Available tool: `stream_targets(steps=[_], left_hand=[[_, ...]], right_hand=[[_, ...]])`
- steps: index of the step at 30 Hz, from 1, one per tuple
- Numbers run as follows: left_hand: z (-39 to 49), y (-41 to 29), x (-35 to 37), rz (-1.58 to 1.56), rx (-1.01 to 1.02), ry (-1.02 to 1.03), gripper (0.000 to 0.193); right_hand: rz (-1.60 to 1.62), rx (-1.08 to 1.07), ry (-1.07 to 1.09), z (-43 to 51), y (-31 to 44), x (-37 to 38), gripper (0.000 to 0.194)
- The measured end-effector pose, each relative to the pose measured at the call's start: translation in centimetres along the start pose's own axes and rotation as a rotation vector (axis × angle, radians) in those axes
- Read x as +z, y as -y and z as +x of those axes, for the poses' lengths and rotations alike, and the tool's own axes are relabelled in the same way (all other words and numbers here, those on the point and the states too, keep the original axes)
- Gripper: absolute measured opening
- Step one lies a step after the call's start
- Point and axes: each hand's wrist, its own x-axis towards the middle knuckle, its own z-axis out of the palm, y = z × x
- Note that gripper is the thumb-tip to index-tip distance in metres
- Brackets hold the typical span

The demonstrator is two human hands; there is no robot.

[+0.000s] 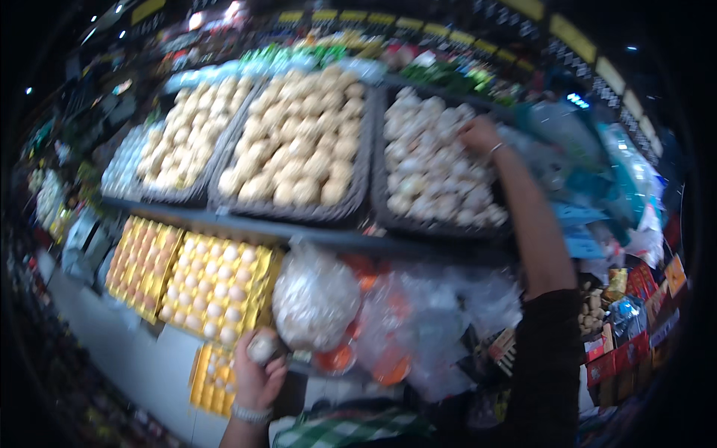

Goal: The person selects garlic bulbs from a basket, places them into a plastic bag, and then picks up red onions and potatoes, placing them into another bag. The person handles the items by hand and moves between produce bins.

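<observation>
My left hand [257, 372], low in the view, is curled around a whitish round bulb [260, 348] that looks like garlic. My right hand [479, 136] reaches over a dark woven basket [376, 185] full of garlic bulbs [428, 162]. Its fingers are bent down at the bulbs near the basket's right side. Blur hides whether they grip one. Beside the garlic stands a second basket [269, 210] heaped with pale potatoes [302, 148]. Further left, another basket [193, 193] holds smaller pale potatoes [193, 131].
Below the baskets' ledge [313, 231] lie yellow trays of eggs [210, 285] and brown eggs [143, 263]. A large clear plastic bag [316, 297] bulges beside them. Thin plastic bags [431, 319] hang to its right. Leafy greens [442, 75] line the back; boxed goods [619, 358] stand at right.
</observation>
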Motion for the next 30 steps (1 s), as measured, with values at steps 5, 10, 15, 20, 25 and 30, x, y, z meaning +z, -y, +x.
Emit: stream_targets(steps=[5, 10, 15, 20, 25, 30], left_hand=[[-0.1, 0.7, -0.5, 0.122, -0.113, 0.025, 0.034], [-0.1, 0.9, -1.8, 0.222, -0.159, 0.039, 0.033], [0.3, 0.4, -2.5, 0.244, -0.150, 0.021, 0.033], [5.6, -0.3, -0.2, 0.513, -0.022, -0.128, 0.029], [12.3, -0.9, 2.5, 0.890, 0.355, 0.019, 0.020], [16.6, -0.8, 1.7, 1.218, 0.476, 0.077, 0.027]], right_hand=[[-0.031, -0.042, -0.017, -0.1, 0.6, -0.5, 0.019], [0.019, -0.138, -0.411, -3.3, 1.5, -0.2, 0.023], [0.484, -0.218, -0.431, -14.6, 6.3, -1.0, 0.019], [0.781, -0.469, 0.132, -29.5, 14.0, 8.2, 0.008], [0.798, -0.328, 0.159, -30.0, 18.3, 19.5, 0.008], [0.866, -0.170, 0.288, -27.9, 17.5, 24.0, 0.011]])
